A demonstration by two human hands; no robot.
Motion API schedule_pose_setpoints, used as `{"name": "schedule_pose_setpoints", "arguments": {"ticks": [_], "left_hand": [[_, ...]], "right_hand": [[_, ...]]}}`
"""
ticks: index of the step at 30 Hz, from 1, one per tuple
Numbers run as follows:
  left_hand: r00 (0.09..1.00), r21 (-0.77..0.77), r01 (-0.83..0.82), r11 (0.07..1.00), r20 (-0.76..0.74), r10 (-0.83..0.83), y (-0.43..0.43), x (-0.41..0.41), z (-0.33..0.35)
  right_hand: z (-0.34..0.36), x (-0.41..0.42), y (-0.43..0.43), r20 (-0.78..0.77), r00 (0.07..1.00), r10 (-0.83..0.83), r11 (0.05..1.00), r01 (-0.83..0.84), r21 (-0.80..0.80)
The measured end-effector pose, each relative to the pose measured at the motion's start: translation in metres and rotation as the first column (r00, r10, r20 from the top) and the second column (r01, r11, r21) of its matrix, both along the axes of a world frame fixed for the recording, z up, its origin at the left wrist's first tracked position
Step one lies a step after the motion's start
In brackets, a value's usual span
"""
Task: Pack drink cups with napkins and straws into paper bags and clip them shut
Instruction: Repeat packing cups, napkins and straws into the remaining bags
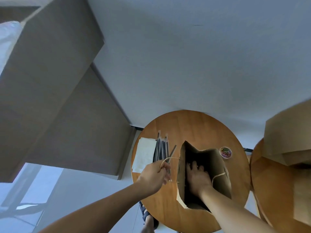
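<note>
Currently the brown paper carrier bag [181, 179] stands upright and open-mouthed near the middle of the round wooden desk [185, 125]. The left hand [156, 174] pinches the pale twine handle [171, 158] on the bag's left side and draws it outward, apparently to hold the mouth wide and steady the bag. The right hand [197, 175] reaches down inside the bag with fingers spread and grasping nothing visible, probably pressing the walls or base apart to make room.

Supplies lie within reach. The bundle of black wrapped straws [161, 150] sits just left of the bag, and the stack of white paper napkins [144, 153] lies left of the straws. A small round tub of coloured paper clips [225, 152] sits just beyond the bag's right corner.

No drink cup is in view. Judged from this, the bag is being opened and nothing is packed yet.
</note>
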State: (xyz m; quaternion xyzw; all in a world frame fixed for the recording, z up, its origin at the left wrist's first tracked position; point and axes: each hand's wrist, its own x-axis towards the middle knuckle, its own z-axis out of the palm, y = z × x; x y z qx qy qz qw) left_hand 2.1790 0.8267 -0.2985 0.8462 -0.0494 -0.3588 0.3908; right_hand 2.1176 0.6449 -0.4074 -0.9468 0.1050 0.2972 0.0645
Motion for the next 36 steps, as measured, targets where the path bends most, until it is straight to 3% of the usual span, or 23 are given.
{"name": "schedule_pose_setpoints", "arguments": {"ticks": [4, 11, 13, 16, 20, 23, 25, 29, 33, 36], "left_hand": [[0.998, -0.034, 0.044, 0.998, 0.039, -0.042, -0.003, 0.003, 0.003], [0.956, -0.043, 0.293, 0.955, 0.003, -0.293, -0.012, 0.001, 0.006], [0.930, -0.006, 0.367, 0.930, -0.020, -0.367, -0.015, 0.001, 0.006], [0.879, 0.067, 0.477, 0.876, -0.050, -0.475, -0.020, 0.002, 0.003], [0.849, 0.243, 0.511, 0.825, 0.007, -0.528, -0.031, -0.002, -0.003], [0.872, 0.336, 0.457, 0.823, 0.013, -0.489, -0.036, -0.003, -0.010], [0.894, 0.313, 0.430, 0.847, -0.016, -0.447, -0.038, -0.004, -0.014], [0.919, 0.260, 0.389, 0.884, -0.049, -0.390, -0.043, -0.007, -0.015], [0.937, 0.255, 0.344, 0.904, -0.025, -0.349, -0.045, -0.010, -0.016], [0.947, 0.254, 0.309, 0.917, 0.004, -0.320, -0.045, -0.014, -0.015]], "right_hand": [[0.008, 0.000, -0.001, -0.052, 0.998, 0.029, 0.999, -0.031, -0.043], [0.073, 0.010, -0.009, -0.123, 0.986, 0.110, 0.984, -0.125, -0.127], [0.102, 0.010, -0.011, -0.073, 0.984, 0.161, 0.965, -0.173, -0.197], [0.145, 0.008, -0.020, 0.130, 0.980, 0.149, 0.968, -0.118, -0.220], [0.181, -0.004, -0.048, 0.376, 0.926, -0.038, 0.988, 0.091, -0.124], [0.185, -0.014, -0.076, 0.292, 0.875, -0.386, 0.923, 0.368, 0.116], [0.176, -0.019, -0.089, 0.184, 0.840, -0.510, 0.858, 0.482, 0.177], [0.145, -0.026, -0.092, 0.045, 0.858, -0.512, 0.850, 0.498, 0.171], [0.132, -0.025, -0.094, 0.131, 0.874, -0.468, 0.880, 0.448, 0.159], [0.136, -0.021, -0.090, 0.172, 0.834, -0.524, 0.838, 0.469, 0.277]]}}
